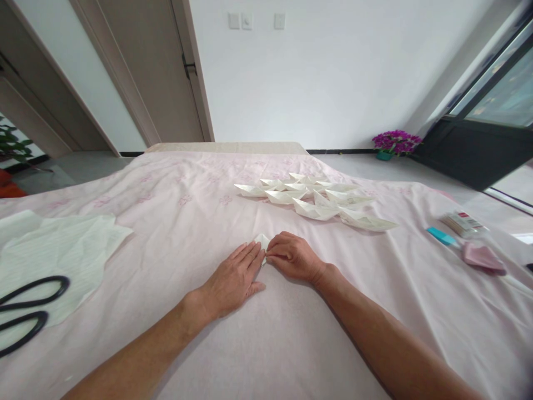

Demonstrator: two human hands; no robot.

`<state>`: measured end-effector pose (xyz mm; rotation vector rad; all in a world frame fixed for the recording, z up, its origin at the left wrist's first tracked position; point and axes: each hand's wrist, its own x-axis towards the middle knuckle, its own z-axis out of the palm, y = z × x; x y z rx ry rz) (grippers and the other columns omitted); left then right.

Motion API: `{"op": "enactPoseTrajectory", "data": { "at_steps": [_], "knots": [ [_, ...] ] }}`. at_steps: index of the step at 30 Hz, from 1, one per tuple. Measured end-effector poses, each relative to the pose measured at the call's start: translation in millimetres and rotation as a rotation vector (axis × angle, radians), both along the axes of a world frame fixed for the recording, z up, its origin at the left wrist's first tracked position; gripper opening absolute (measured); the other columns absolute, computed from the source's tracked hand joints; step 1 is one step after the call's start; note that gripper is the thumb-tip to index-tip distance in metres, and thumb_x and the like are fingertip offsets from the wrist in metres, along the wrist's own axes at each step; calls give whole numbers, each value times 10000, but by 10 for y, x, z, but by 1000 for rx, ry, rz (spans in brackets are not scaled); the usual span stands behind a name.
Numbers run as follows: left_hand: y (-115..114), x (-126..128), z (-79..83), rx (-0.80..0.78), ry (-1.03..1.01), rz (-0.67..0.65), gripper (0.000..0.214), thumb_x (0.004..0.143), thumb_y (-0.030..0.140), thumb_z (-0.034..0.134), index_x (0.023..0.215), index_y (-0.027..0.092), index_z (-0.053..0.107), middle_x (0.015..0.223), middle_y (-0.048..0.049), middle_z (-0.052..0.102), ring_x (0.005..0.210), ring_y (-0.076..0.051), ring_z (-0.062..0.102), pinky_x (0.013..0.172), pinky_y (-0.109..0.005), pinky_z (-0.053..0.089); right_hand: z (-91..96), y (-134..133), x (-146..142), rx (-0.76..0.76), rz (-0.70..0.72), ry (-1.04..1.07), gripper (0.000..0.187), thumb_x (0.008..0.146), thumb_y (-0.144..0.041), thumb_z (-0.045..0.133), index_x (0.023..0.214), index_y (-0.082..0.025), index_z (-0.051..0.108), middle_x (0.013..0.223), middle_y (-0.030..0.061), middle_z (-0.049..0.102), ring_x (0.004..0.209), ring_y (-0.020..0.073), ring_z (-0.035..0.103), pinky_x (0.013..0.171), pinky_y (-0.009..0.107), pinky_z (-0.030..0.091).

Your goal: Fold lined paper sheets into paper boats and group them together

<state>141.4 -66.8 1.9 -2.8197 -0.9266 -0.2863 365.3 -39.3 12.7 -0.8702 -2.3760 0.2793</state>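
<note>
A small folded piece of white paper (262, 241) lies on the pink sheet (175, 222) in front of me. My left hand (233, 278) rests flat on it with fingers stretched out, covering most of the paper. Beside it, my right hand (293, 256) has its fingers curled and pressed against the paper's right edge. Only the paper's far tip shows between the two hands. Farther back, several finished white paper boats (316, 200) sit in a cluster.
Sheets of white paper (62, 250) lie at the left with black scissors (25, 311) on them. At the right are a teal object (441, 236), a clear packet (464, 223) and a pink item (483, 258). Purple flowers (395, 141) stand on the floor.
</note>
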Motion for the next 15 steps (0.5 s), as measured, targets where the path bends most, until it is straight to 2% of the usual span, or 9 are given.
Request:
{"op": "enactPoseTrajectory", "data": {
  "at_steps": [4,8,15],
  "knots": [
    [-26,4,24,-11,30,-3,672,926,490,518,1420,49,403,1497,-224,398,1415,-311,346,1166,-436,298,-61,21,1,-27,-131,52,203,944,-204,523,939,-205,726,958,67,686,889,172,621,820,303,500],
    [-57,-13,35,-37,23,-21,676,930,497,506,1435,64,388,1509,-214,384,1416,-309,346,1170,-431,289,-56,15,-33,-12,-201,-57,214,961,-209,504,980,-206,717,994,81,656,928,187,586,841,317,486],
    [-150,-53,45,-63,-20,-49,648,940,479,492,1437,75,390,1501,-210,399,1405,-302,369,1163,-431,298,-8,31,-192,12,-319,-263,193,968,-210,495,924,-195,682,986,95,595,853,198,518,777,328,455]
  ]
}}
